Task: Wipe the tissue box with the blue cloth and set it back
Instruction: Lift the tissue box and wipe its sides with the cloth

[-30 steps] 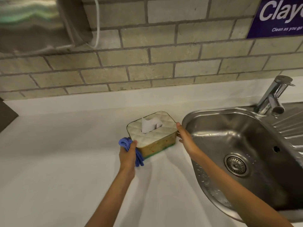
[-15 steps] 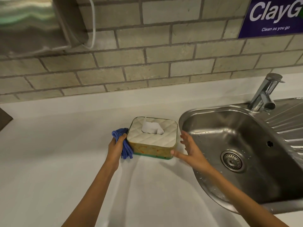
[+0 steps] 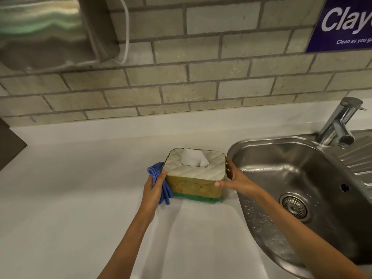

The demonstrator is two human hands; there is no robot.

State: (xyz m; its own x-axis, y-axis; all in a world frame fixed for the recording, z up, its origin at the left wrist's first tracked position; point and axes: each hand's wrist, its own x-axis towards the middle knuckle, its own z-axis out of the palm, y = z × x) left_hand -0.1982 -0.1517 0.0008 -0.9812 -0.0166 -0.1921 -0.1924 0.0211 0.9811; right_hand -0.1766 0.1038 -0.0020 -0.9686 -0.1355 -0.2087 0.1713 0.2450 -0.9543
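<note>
The tissue box (image 3: pixel 193 186) has a white quilted top, a yellow patterned side and a green base, with a white tissue sticking out of its slot. It stands on the white counter (image 3: pixel 80 198) just left of the sink. My left hand (image 3: pixel 154 188) is closed around the bunched blue cloth (image 3: pixel 161 182) and presses it against the box's left end. My right hand (image 3: pixel 231 178) grips the box's right end, thumb on the front corner and fingers on the side.
A steel sink (image 3: pixel 291 178) with a drain and a tap (image 3: pixel 340 123) lies right of the box. A brick wall with a steel dispenser (image 3: pixel 46 31) and a blue sign (image 3: pixel 342 23) rises behind the counter. A dark object (image 3: pixel 10 143) sits at the left edge.
The box was turned to face me squarely. My right hand came off it half a second ago and now holds its right end again. My left hand stays at the left end with the cloth.
</note>
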